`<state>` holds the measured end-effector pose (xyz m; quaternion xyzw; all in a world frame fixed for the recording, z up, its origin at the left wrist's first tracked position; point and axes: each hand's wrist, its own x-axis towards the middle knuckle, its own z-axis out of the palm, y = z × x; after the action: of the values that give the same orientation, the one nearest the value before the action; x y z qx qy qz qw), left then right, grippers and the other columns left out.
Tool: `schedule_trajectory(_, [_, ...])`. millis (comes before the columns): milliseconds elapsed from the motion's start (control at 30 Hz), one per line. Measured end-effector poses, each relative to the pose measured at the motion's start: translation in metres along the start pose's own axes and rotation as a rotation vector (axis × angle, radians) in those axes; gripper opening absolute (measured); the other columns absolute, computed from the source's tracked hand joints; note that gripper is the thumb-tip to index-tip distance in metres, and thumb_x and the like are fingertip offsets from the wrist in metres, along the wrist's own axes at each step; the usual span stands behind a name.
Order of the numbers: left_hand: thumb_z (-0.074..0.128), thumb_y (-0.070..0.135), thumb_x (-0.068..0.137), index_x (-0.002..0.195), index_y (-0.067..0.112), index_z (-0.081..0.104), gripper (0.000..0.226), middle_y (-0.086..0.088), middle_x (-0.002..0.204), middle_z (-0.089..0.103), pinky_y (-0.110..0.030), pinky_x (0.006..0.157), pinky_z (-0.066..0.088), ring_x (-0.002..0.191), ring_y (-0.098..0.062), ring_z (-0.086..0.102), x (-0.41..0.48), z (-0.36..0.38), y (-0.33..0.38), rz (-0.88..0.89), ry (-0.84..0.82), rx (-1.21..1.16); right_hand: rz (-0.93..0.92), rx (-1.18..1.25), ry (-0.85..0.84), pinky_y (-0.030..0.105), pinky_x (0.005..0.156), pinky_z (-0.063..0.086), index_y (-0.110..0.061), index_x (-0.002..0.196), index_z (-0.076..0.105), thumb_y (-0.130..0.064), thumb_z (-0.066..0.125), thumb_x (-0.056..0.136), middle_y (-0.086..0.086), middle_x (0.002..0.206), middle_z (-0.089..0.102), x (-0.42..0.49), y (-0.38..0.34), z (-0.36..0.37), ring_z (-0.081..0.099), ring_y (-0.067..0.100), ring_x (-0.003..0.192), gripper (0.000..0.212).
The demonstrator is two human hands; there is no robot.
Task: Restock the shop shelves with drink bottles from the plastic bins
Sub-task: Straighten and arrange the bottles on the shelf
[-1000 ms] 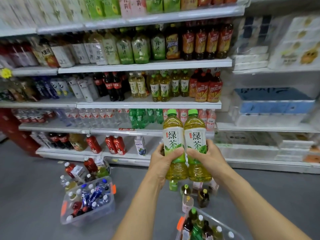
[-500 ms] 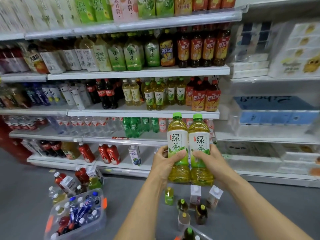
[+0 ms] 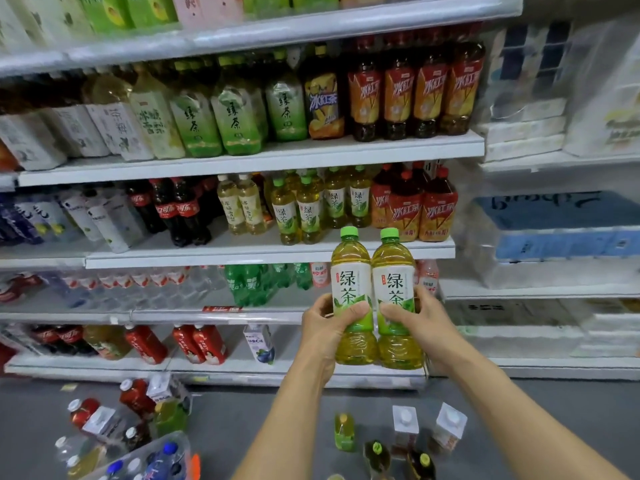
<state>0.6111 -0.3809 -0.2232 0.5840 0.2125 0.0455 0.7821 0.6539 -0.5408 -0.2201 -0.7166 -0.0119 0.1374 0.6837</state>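
Note:
Two green-tea bottles with green caps are held upright side by side in front of the shelves. My left hand grips the left green-tea bottle, and my right hand grips the right green-tea bottle. Their caps reach the edge of the middle shelf, where several matching green-tea bottles stand. A clear plastic bin with mixed bottles sits on the floor at the lower left, partly cut off.
Red iced-tea bottles stand right of the green tea row; cola bottles stand to the left. Loose bottles and cartons stand on the grey floor below my arms, more beside the bin. Tissue packs fill the right shelving.
Both hands have carried the two bottles up and closer to the shelves. The view has moved in and tilted up, so the bins have slid toward the bottom edge.

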Motion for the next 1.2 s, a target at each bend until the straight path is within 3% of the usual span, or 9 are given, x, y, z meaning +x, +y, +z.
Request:
schedule_trajectory(133, [0.084, 0.003, 0.072, 0.11, 0.01, 0.07, 0.041, -0.007, 0.098, 0.077, -0.039, 0.073, 0.062, 0.083, -0.023, 0.075, 0.06, -0.004, 0.018, -0.046, -0.012, 0.039, 0.034, -0.006, 0.054, 0.051, 0.087, 0.057, -0.02, 0.127, 0.053, -0.02, 0.083, 0.076, 0.006, 0.113, 0.07, 0.057, -0.007, 0.016, 0.07, 0.026, 0.099, 0.059])
schedule_trajectory(300, [0.084, 0.005, 0.073, 0.108, 0.011, 0.072, 0.037, -0.005, 0.1, 0.077, -0.021, 0.061, 0.057, 0.077, -0.012, 0.075, 0.129, -0.008, 0.035, -0.073, -0.053, 0.146, 0.085, -0.039, 0.118, 0.052, 0.089, 0.056, -0.019, 0.125, 0.054, -0.017, 0.081, 0.078, 0.004, 0.109, 0.071, 0.121, -0.015, 0.033, 0.07, 0.027, 0.098, 0.055])
schedule_trajectory(433, [0.086, 0.012, 0.072, 0.109, 0.013, 0.072, 0.04, -0.002, 0.1, 0.077, -0.021, 0.066, 0.058, 0.083, -0.012, 0.074, 0.182, -0.006, 0.043, -0.057, -0.052, 0.277, 0.103, -0.081, 0.154, 0.05, 0.089, 0.056, -0.019, 0.117, 0.055, -0.016, 0.08, 0.079, 0.004, 0.105, 0.071, 0.167, -0.02, 0.039, 0.069, 0.025, 0.096, 0.046])
schedule_trajectory(600, [0.088, 0.019, 0.069, 0.105, 0.018, 0.073, 0.038, -0.001, 0.102, 0.076, -0.035, 0.083, 0.061, 0.087, -0.014, 0.073, 0.248, 0.004, 0.048, -0.043, -0.013, 0.354, 0.126, -0.095, 0.196, 0.046, 0.087, 0.056, -0.016, 0.119, 0.055, -0.01, 0.079, 0.079, 0.003, 0.101, 0.07, 0.228, -0.028, 0.045, 0.068, 0.023, 0.093, 0.047])
schedule_trajectory(933, [0.087, 0.018, 0.072, 0.084, 0.026, 0.066, 0.025, 0.006, 0.089, 0.072, -0.034, 0.081, 0.06, 0.084, -0.013, 0.071, 0.33, 0.023, 0.05, -0.017, 0.066, 0.355, 0.113, -0.203, 0.249, 0.042, 0.083, 0.058, -0.011, 0.114, 0.057, -0.01, 0.08, 0.076, 0.009, 0.105, 0.07, 0.32, -0.033, 0.053, 0.068, 0.025, 0.093, 0.045])
schedule_trajectory(1000, [0.09, 0.034, 0.061, 0.096, 0.021, 0.069, 0.042, 0.004, 0.093, 0.073, -0.036, 0.084, 0.06, 0.088, -0.014, 0.071, 0.337, 0.028, 0.056, 0.015, 0.089, 0.361, 0.099, -0.242, 0.267, 0.042, 0.086, 0.056, -0.01, 0.109, 0.055, -0.019, 0.082, 0.074, 0.008, 0.107, 0.068, 0.332, -0.034, 0.051, 0.066, 0.025, 0.095, 0.046])
schedule_trajectory(1067, [0.086, 0.052, 0.045, 0.117, 0.013, 0.067, 0.084, -0.002, 0.11, 0.073, -0.041, 0.09, 0.058, 0.099, -0.02, 0.07, 0.35, 0.032, 0.054, 0.057, 0.128, 0.397, 0.096, -0.269, 0.293, 0.036, 0.085, 0.05, -0.009, 0.109, 0.048, -0.023, 0.081, 0.076, 0.006, 0.109, 0.062, 0.34, -0.039, 0.051, 0.06, 0.024, 0.099, 0.048])
schedule_trajectory(1100, [0.087, 0.05, 0.047, 0.119, 0.011, 0.067, 0.085, -0.003, 0.112, 0.073, -0.042, 0.09, 0.058, 0.1, -0.021, 0.07, 0.354, 0.034, 0.055, 0.072, 0.133, 0.404, 0.093, -0.264, 0.308, 0.034, 0.081, 0.046, -0.009, 0.11, 0.047, -0.023, 0.08, 0.078, 0.006, 0.106, 0.059, 0.343, -0.042, 0.05, 0.058, 0.024, 0.099, 0.048])
schedule_trajectory(1200, [0.089, 0.028, 0.066, 0.109, 0.013, 0.068, 0.05, -0.001, 0.105, 0.074, -0.035, 0.088, 0.058, 0.093, -0.016, 0.069, 0.364, 0.038, 0.057, 0.136, 0.145, 0.414, 0.107, -0.221, 0.339, 0.033, 0.076, 0.039, -0.01, 0.1, 0.043, -0.021, 0.078, 0.081, -0.001, 0.086, 0.049, 0.352, -0.045, 0.05, 0.053, 0.023, 0.095, 0.042])
